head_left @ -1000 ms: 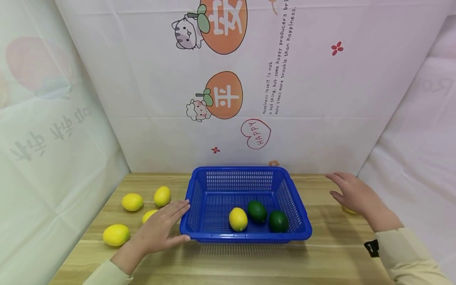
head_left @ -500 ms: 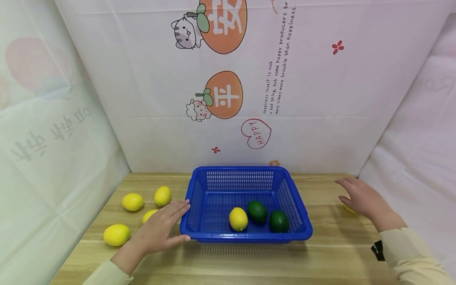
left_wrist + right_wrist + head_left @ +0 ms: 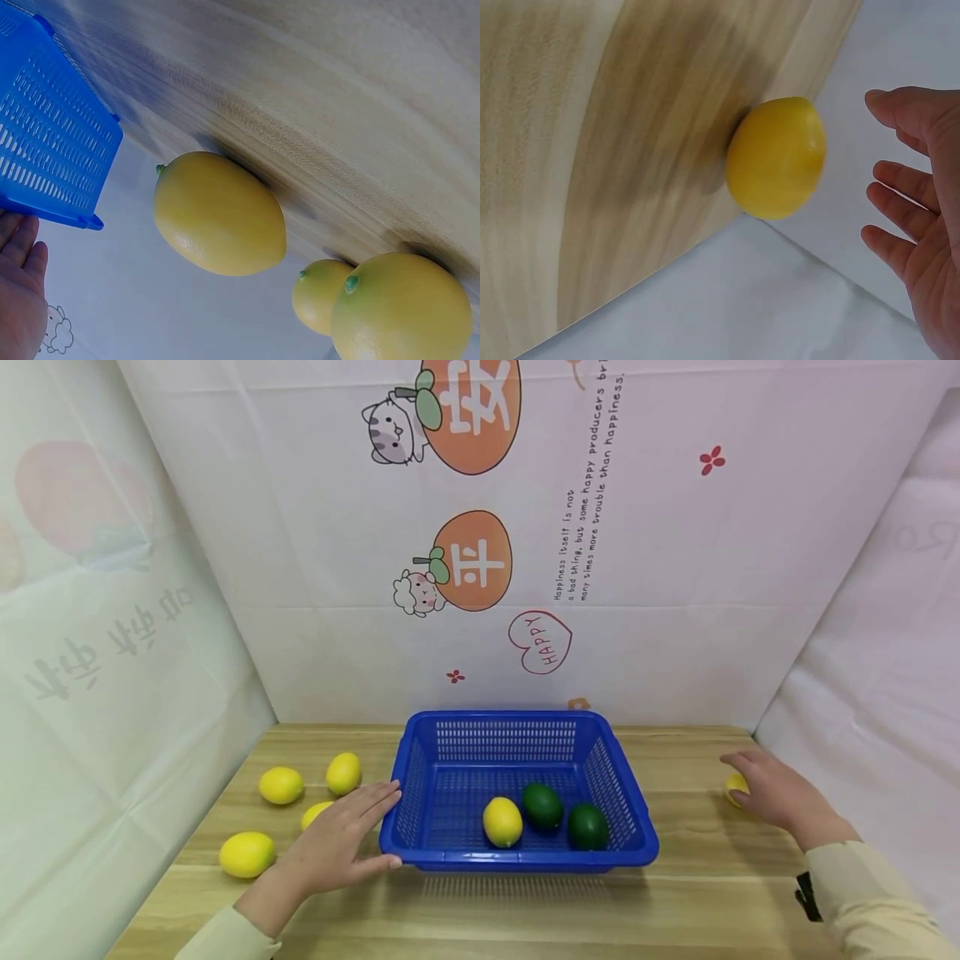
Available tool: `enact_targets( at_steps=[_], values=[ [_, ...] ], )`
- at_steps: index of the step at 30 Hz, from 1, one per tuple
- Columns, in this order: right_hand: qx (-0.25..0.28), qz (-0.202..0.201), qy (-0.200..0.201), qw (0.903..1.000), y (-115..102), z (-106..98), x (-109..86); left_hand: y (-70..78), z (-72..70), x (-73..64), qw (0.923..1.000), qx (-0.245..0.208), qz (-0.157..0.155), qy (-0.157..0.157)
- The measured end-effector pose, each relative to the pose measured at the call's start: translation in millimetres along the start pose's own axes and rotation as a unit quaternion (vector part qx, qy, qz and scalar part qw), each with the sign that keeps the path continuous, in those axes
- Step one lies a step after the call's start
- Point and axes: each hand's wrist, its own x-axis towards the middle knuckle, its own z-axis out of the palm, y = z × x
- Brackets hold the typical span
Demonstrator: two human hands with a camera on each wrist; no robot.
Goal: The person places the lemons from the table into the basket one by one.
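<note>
A blue perforated basket [image 3: 517, 857] sits mid-table, with a yellow lemon [image 3: 502, 822] and two dark green fruits [image 3: 542, 806] inside near its front right. My left hand [image 3: 330, 839] rests its straight fingers against the basket's left rim, thumb at the front corner. In the right wrist view a single lemon [image 3: 776, 157] lies on the table, and my right hand [image 3: 926, 195] is spread beside it with a gap between. From the head view, that right hand [image 3: 780, 793] hovers over the same lemon and partly hides it.
Several lemons [image 3: 247, 854] lie on the wooden table [image 3: 525, 918] left of the basket, one partly behind the left hand. White printed cloth [image 3: 645, 610] stands behind and on both sides. A black strap [image 3: 807, 897] shows at the right sleeve.
My right hand has moved right and a little down toward the right-hand lemon, more of which now shows. The left hand, basket and fruit inside stay put.
</note>
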Motion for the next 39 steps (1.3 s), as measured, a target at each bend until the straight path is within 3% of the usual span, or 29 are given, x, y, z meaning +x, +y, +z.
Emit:
enact_targets(
  at_steps=[9, 23, 32, 39],
  values=[
    [0.022, 0.017, -0.013, 0.9995, 12.7, 11.5, -3.3, 0.3, -0.8, 0.3, 1.0000, -0.003, 0.002, 0.000],
    [0.008, 0.006, -0.006, 0.9999, 18.0, 25.1, -7.2, 0.4, 0.4, 0.3, 1.0000, -0.001, -0.002, -0.002],
    [0.011, 0.022, -0.011, 0.9996, 20.5, 32.3, -7.7, -0.6, 2.0, -0.8, 1.0000, 0.004, 0.000, 0.000],
    [0.008, 0.005, 0.003, 1.0000, 21.0, 37.0, -8.4, -0.2, 1.8, 0.1, 1.0000, -0.003, 0.003, 0.004]
  ],
)
